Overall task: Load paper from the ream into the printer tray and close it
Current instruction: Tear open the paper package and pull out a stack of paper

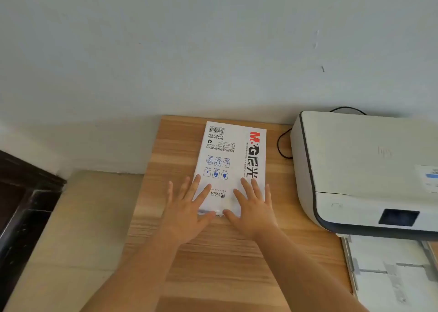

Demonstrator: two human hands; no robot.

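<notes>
On the wooden desk (pixel 237 264) against the pale wall (pixel 189 39), the wrapped paper ream (pixel 231 160) lies flat. Left hand (pixel 187 212) and right hand (pixel 253 210) rest on its near end, fingers spread straight. Just right stands the white printer (pixel 365 169), its paper tray (pixel 391 271) pulled out; a black cable (pixel 282 143) loops between ream and printer.

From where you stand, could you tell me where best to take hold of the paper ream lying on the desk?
Probably at its near short end, coming from the front: the ream lies flat, lengthwise away from you, and the left hand and right hand already rest flat there, where the wrapper looks crumpled.
</notes>
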